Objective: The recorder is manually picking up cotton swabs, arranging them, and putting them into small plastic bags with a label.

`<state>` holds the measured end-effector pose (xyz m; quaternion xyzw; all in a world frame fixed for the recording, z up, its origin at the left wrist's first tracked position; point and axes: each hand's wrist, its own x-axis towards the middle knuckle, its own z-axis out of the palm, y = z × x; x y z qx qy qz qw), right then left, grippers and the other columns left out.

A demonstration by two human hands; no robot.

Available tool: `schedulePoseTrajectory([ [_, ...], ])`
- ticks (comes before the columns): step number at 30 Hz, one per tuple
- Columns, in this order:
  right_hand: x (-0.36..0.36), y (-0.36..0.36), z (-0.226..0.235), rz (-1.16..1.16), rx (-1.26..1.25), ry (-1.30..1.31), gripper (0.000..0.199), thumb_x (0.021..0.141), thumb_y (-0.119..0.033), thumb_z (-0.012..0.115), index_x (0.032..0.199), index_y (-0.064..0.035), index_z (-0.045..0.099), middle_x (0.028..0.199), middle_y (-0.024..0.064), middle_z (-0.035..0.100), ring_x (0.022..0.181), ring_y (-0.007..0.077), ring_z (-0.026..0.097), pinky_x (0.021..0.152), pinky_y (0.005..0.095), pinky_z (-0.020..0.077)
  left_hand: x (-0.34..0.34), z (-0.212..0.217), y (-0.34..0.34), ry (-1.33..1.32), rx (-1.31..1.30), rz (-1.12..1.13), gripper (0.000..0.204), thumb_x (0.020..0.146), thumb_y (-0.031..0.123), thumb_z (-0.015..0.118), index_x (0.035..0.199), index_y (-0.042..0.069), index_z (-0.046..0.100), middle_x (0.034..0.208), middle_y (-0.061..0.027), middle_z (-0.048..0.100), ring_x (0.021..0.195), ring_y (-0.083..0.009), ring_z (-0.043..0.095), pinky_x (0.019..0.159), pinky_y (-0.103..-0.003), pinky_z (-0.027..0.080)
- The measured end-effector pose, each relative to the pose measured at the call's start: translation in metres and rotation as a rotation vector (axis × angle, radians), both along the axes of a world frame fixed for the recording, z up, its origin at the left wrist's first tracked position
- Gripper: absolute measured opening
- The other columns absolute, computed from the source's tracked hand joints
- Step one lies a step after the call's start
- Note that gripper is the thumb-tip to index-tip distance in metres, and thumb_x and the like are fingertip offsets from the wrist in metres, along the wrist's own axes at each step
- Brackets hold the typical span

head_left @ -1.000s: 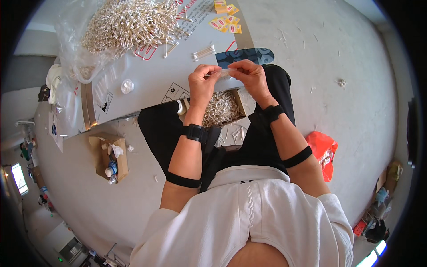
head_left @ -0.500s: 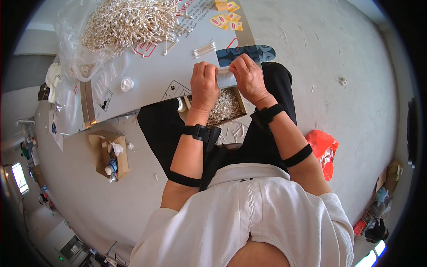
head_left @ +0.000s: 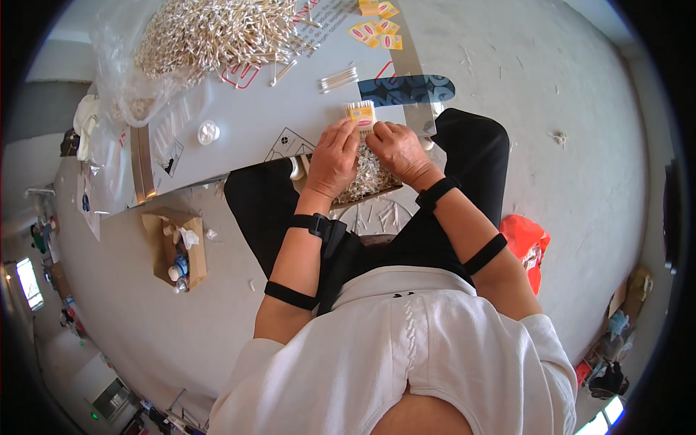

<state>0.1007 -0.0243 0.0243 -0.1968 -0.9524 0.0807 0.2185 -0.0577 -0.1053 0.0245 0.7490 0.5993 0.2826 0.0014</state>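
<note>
A small flat bundle of cotton swabs (head_left: 349, 107) with a yellow label card (head_left: 362, 116) on it lies between my fingertips at the table's near edge. My left hand (head_left: 335, 158) pinches its left side, fingers closed. At its lower right, my right hand (head_left: 398, 148) has its fingers curled against the bundle. Beyond the hands, a short row of loose swabs (head_left: 339, 80) lies on the table, beside a dark patterned strip (head_left: 406, 90). Below the hands, an open box (head_left: 395, 181) holds many short white pieces, partly hidden by my wrists.
A big heap of cotton swabs (head_left: 210, 36) spreads over the grey table (head_left: 254, 119), next to a clear plastic bag (head_left: 116, 65). Several yellow cards (head_left: 377, 32) lie at the far right. A small round white container (head_left: 208, 133) stands left. A cardboard box (head_left: 163, 246) and red bag (head_left: 523, 243) are on the floor.
My hands have come lower and turned, and the yellow label on the bundle now shows between them. My right knee has shifted outward to the right.
</note>
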Motion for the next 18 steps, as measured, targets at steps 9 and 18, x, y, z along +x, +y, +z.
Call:
schedulePoseTrajectory([
  [9,-0.004,0.001,-0.004,-0.014,-0.026,0.0,0.012,0.068,-0.011,0.058,0.077,-0.0034,0.053,0.078,0.0084,0.052,0.073,0.0258,0.057,0.066,0.0363,0.0503,0.002,0.006,0.004,0.094,-0.34,0.001,0.083,0.073,0.017,0.069,0.145,0.012,0.028,0.153,-0.0047,0.024,0.142,-0.0206,0.02,0.116,-0.045,0.014],
  [18,-0.001,0.002,-0.006,-0.026,-0.031,0.067,0.007,0.068,-0.01,0.059,0.072,-0.0064,0.054,0.081,0.0088,0.056,0.076,0.0253,0.059,0.066,0.0367,0.0502,-0.006,0.015,0.017,0.08,-0.366,-0.113,0.078,0.07,0.008,0.07,0.14,0.013,0.037,0.149,-0.0039,0.032,0.14,-0.0214,0.026,0.115,-0.043,0.017],
])
